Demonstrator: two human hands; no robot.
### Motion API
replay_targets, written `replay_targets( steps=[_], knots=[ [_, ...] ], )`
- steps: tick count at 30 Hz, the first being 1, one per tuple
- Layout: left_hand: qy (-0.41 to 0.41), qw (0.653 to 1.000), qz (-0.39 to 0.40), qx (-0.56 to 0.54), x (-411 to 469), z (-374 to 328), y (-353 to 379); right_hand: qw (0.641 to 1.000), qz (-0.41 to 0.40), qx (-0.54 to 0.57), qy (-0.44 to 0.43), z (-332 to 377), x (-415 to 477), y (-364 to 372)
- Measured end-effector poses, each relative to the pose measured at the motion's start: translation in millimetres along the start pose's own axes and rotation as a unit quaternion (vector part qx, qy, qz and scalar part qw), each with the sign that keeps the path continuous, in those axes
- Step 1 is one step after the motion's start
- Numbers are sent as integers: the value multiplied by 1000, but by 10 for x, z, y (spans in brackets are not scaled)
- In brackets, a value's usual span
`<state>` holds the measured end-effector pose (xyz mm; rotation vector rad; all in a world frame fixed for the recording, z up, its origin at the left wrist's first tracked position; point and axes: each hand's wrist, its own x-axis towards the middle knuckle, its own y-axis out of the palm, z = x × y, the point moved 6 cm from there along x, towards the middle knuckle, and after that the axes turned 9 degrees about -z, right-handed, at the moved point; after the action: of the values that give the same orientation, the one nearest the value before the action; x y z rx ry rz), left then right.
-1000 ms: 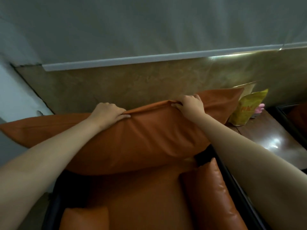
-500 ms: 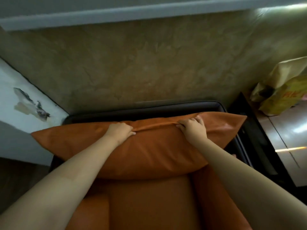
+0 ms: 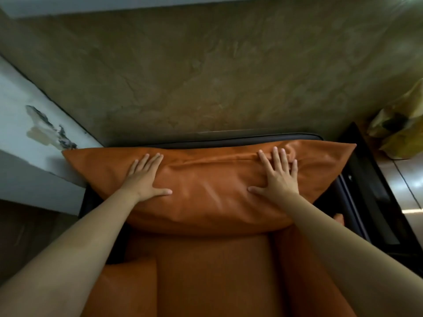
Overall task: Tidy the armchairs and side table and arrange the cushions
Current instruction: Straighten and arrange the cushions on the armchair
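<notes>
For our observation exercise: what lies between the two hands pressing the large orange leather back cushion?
In the head view, only bare orange leather back cushion, creased into a ridge, lies between the left hand and right hand.

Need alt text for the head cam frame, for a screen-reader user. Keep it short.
Seen from above, a person's left hand and right hand press flat, fingers spread, on a large orange back cushion set against the back of a dark-framed armchair. An orange seat cushion lies below; a yellow bag sits at the right.
</notes>
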<state>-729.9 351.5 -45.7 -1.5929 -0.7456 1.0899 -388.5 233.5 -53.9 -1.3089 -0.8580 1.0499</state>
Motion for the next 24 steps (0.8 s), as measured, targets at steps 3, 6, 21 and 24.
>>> replay_targets(
  steps=[3,6,21,24],
  knots=[
    [-8,1000,-10,-17,130,44,115,1000,-2,5,4,-42,57,149],
    [-11,999,-23,-24,267,55,231,1000,12,8,1,-72,151,322],
    [-20,998,-56,-20,629,67,551,997,68,24,-13,-98,546,675],
    [-20,995,-98,-8,521,31,518,999,43,5,-14,-72,462,658]
  ],
)
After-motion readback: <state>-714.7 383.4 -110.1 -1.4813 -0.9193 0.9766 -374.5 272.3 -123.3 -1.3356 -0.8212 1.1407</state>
